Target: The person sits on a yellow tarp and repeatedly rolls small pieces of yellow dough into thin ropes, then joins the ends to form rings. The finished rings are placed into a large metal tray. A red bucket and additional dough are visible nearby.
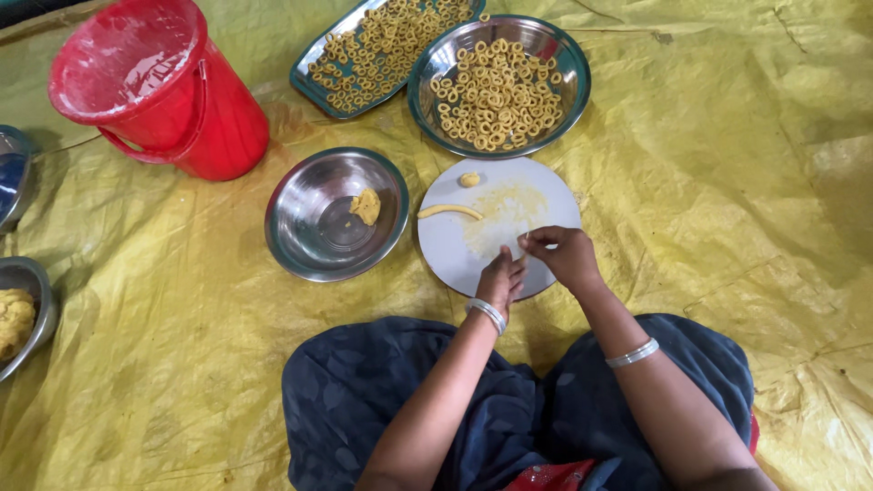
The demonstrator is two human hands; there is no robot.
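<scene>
My left hand [501, 279] and my right hand [561, 254] meet over the near edge of a round white board [546, 195], fingertips pinched together on a thin piece of yellow dough [525, 249]. A rolled dough strip [449, 211] and a small dough ball [469, 180] lie on the board's far side. A smear of dough marks the board's middle. Both wrists wear silver bangles.
A steel bowl [309, 218] with a dough lump [366, 206] sits left of the board. Beyond are a steel bowl [564, 55] and a tray [314, 73] of dough rings. A red bucket [159, 86] stands far left. Two more bowls [36, 300] lie at the left edge.
</scene>
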